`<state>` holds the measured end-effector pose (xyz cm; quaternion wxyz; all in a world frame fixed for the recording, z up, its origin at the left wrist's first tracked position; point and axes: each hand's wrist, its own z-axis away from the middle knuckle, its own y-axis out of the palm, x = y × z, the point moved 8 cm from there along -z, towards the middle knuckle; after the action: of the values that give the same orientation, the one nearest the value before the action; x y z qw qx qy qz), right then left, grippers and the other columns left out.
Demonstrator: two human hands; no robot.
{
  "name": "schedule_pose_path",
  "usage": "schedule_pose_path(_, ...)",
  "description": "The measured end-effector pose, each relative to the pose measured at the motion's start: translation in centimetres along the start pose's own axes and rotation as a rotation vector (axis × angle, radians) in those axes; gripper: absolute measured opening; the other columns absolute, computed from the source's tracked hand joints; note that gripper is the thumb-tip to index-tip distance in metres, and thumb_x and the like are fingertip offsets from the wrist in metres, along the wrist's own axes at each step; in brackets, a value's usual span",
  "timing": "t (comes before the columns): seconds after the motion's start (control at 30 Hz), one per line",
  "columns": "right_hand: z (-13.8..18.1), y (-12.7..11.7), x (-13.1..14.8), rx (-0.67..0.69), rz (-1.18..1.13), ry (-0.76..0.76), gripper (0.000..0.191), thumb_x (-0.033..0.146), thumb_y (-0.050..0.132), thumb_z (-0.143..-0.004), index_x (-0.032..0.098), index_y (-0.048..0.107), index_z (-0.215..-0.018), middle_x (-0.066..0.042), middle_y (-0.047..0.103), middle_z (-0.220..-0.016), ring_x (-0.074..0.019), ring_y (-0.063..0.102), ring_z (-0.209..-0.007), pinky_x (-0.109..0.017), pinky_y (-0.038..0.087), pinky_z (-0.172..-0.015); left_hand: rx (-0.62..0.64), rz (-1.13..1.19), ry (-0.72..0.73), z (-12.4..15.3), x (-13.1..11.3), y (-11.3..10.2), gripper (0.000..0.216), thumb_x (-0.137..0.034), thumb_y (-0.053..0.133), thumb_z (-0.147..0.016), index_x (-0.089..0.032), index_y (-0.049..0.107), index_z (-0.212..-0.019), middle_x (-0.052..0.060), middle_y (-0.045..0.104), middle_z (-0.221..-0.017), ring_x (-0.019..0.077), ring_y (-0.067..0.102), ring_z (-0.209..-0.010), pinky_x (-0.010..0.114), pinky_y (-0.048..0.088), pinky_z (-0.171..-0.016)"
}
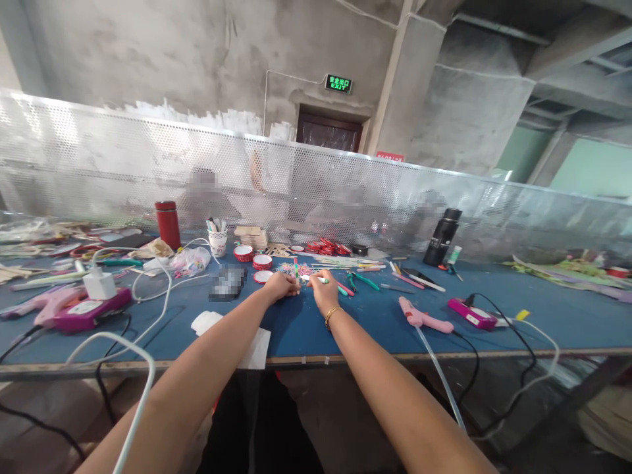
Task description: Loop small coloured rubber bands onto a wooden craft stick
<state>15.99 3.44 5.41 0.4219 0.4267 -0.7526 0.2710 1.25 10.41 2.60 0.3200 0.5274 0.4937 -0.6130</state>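
My left hand (282,287) is closed, its fingertips pinching a narrow upright stick (296,263) with red, green and white bands. A white marker (320,280) with a green end lies in the closed fingers of my right hand (324,296), its tip turned toward the stick. Both hands are just above the blue tabletop, close together. Behind them is a loose heap of small multicoloured bits (309,268). A red-rimmed white disc (262,277) rests beside my left hand. Green-handled pliers (366,282) and some marker pens (344,289) lie right of my right hand.
Left stand a red flask (168,224), a cup of pens (217,238) and a purple power strip (91,311) with looping white cables. White tissue (257,349) lies at the front edge. A pink glue gun (423,317) and black bottle (443,237) are at right.
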Motion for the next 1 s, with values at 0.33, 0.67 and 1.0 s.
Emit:
schedule_pose_path(0.33, 0.09, 0.70, 0.11, 0.065, -0.017, -0.013, 0.011, 0.029, 0.052, -0.066, 0.023, 0.056, -0.058, 0.002, 0.063, -0.063, -0.0186, 0.055, -0.069, -0.027, 0.041, -0.067, 0.018, 0.004, 0.009, -0.09, 0.06, 0.14, 0.019, -0.019, 0.080, -0.057, -0.013, 0.062, -0.052, -0.001, 0.058, -0.050, 0.0087, 0.054, -0.050, 0.020, 0.047, -0.055)
schedule_pose_path(0.67, 0.04, 0.34, -0.10, 0.025, -0.005, 0.004, 0.011, 0.030, 0.052, -0.066, 0.023, 0.054, -0.058, 0.002, 0.061, -0.062, -0.0178, 0.053, -0.065, -0.027, 0.039, -0.063, 0.004, 0.001, -0.003, 0.37, -0.37, 0.07, 0.019, -0.018, 0.080, -0.056, -0.012, 0.063, -0.053, -0.001, 0.058, -0.050, 0.0086, 0.054, -0.051, 0.021, 0.047, -0.057)
schedule_pose_path(1.0, -0.04, 0.32, 0.02, 0.026, 0.008, -0.008, 0.011, 0.030, 0.052, -0.065, 0.023, 0.054, -0.057, 0.003, 0.060, -0.060, -0.0179, 0.053, -0.066, -0.027, 0.040, -0.065, 0.002, -0.013, 0.009, 0.14, -0.23, 0.01, 0.020, -0.020, 0.081, -0.055, -0.012, 0.063, -0.052, -0.001, 0.058, -0.049, 0.0086, 0.054, -0.050, 0.020, 0.047, -0.055)
